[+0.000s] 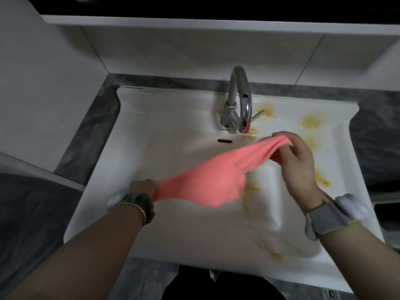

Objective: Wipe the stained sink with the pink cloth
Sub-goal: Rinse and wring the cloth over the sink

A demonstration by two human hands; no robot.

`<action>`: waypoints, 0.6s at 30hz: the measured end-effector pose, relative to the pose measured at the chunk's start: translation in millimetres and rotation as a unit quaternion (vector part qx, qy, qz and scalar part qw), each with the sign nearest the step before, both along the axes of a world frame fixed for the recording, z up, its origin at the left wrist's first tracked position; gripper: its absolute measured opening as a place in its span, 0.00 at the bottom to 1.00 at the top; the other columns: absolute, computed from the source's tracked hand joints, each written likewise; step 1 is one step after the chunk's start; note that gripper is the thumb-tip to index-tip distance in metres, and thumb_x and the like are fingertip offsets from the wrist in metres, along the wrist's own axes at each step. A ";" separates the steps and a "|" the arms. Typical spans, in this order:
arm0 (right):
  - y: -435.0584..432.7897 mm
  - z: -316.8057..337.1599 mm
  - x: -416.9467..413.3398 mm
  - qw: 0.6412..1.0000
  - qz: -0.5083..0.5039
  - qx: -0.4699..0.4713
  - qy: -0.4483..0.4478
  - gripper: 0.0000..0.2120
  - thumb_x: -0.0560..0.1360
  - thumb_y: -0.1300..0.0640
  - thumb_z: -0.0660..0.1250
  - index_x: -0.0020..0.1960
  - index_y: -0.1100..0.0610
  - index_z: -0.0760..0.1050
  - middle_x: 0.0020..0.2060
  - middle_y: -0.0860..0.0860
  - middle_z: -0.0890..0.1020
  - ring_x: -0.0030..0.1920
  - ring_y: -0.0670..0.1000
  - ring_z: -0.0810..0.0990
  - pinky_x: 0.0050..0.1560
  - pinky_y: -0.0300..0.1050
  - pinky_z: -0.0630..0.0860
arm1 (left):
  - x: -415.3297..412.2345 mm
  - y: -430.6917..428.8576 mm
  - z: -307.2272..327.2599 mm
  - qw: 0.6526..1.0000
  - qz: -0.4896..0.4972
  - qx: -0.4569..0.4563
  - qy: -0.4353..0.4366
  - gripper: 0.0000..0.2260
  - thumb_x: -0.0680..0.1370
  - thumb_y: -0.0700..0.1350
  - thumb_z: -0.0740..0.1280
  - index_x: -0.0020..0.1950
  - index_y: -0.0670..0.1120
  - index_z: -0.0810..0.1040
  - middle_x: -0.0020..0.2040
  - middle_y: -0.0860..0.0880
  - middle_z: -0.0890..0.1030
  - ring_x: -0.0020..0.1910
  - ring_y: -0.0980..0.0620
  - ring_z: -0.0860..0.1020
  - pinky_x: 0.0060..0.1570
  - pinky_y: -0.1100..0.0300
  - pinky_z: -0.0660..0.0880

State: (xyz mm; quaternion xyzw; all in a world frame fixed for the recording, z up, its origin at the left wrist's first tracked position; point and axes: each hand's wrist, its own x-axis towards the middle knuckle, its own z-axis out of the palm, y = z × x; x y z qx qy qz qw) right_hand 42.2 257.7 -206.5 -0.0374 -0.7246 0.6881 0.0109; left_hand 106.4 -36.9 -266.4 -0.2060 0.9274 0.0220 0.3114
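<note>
A pink cloth (207, 178) hangs stretched above the white sink (151, 118), held at both ends. My left hand (142, 188) grips its lower left corner over the basin's left side. My right hand (296, 156) pinches the upper right end just in front of the tap. Yellow-brown stains (311, 122) mark the sink's right ledge, the right basin wall and the front right rim. The cloth hides part of the basin floor.
A chrome tap (240, 100) with a side lever stands at the back centre of the sink. A dark marble counter (86, 135) surrounds the sink. A white shelf (194, 24) runs overhead along the tiled wall.
</note>
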 end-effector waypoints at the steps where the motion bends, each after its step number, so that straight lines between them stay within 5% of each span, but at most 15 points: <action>1: -6.1 4.0 1.4 0.997 0.031 -0.058 -0.029 0.12 0.78 0.65 0.55 0.44 0.54 0.74 0.47 0.65 0.80 0.45 0.59 0.78 0.45 0.54 0.75 | -1.5 5.2 -2.5 0.999 -0.018 0.030 -0.018 0.16 0.79 0.42 0.59 0.67 0.42 0.69 0.66 0.43 0.75 0.65 0.45 0.74 0.61 0.58 0.70; 5: -18.6 12.6 4.3 0.975 0.114 -0.137 -0.130 0.10 0.81 0.55 0.52 0.48 0.51 0.72 0.50 0.66 0.77 0.41 0.61 0.75 0.28 0.45 0.74 | -5.2 27.3 -10.1 0.981 0.054 0.179 -0.059 0.14 0.78 0.38 0.60 0.63 0.39 0.75 0.63 0.40 0.77 0.62 0.44 0.76 0.44 0.64 0.74; 9: -18.6 15.5 2.9 0.939 0.135 -0.231 -0.216 0.18 0.79 0.45 0.51 0.47 0.47 0.80 0.40 0.47 0.85 0.42 0.47 0.83 0.36 0.40 0.81 | -8.2 48.1 -13.6 0.942 0.093 0.305 -0.109 0.23 0.76 0.35 0.61 0.70 0.42 0.66 0.66 0.39 0.73 0.60 0.44 0.74 0.54 0.55 0.73; 11: -19.8 19.6 1.8 0.920 0.150 -0.271 -0.241 0.21 0.76 0.43 0.54 0.44 0.52 0.83 0.40 0.49 0.86 0.43 0.47 0.84 0.41 0.41 0.82 | -10.4 61.9 -8.7 0.883 0.144 0.436 -0.094 0.25 0.73 0.34 0.65 0.70 0.42 0.66 0.62 0.43 0.74 0.58 0.49 0.72 0.53 0.58 0.69; 13: -19.8 23.3 1.2 0.902 0.160 -0.301 -0.263 0.23 0.71 0.42 0.57 0.50 0.57 0.80 0.42 0.53 0.85 0.44 0.51 0.84 0.45 0.44 0.81 | -14.5 71.9 -1.7 0.772 0.235 0.586 -0.073 0.18 0.68 0.37 0.63 0.56 0.47 0.75 0.54 0.49 0.76 0.56 0.54 0.71 0.52 0.60 0.64; 15: -17.8 26.3 2.0 0.888 0.159 -0.324 -0.284 0.25 0.69 0.40 0.60 0.55 0.59 0.76 0.48 0.56 0.81 0.48 0.54 0.80 0.50 0.47 0.77 | -17.8 84.0 1.5 0.648 0.344 0.676 -0.071 0.07 0.65 0.43 0.61 0.41 0.51 0.74 0.51 0.50 0.77 0.58 0.52 0.72 0.57 0.57 0.63; 16: -16.2 27.3 2.4 0.876 0.160 -0.348 -0.294 0.29 0.64 0.40 0.65 0.57 0.58 0.74 0.50 0.56 0.79 0.50 0.55 0.79 0.51 0.47 0.76 | -19.3 89.8 0.0 0.621 0.366 0.690 -0.064 0.05 0.65 0.45 0.62 0.40 0.51 0.73 0.53 0.48 0.77 0.63 0.48 0.71 0.62 0.55 0.63; 18: -11.6 27.1 2.2 0.841 0.171 -0.415 -0.302 0.39 0.52 0.43 0.74 0.58 0.59 0.73 0.50 0.58 0.79 0.47 0.56 0.80 0.44 0.50 0.80 | -19.7 102.4 -7.0 0.627 0.361 0.687 -0.066 0.13 0.65 0.49 0.63 0.49 0.53 0.74 0.62 0.44 0.75 0.71 0.43 0.65 0.70 0.53 0.58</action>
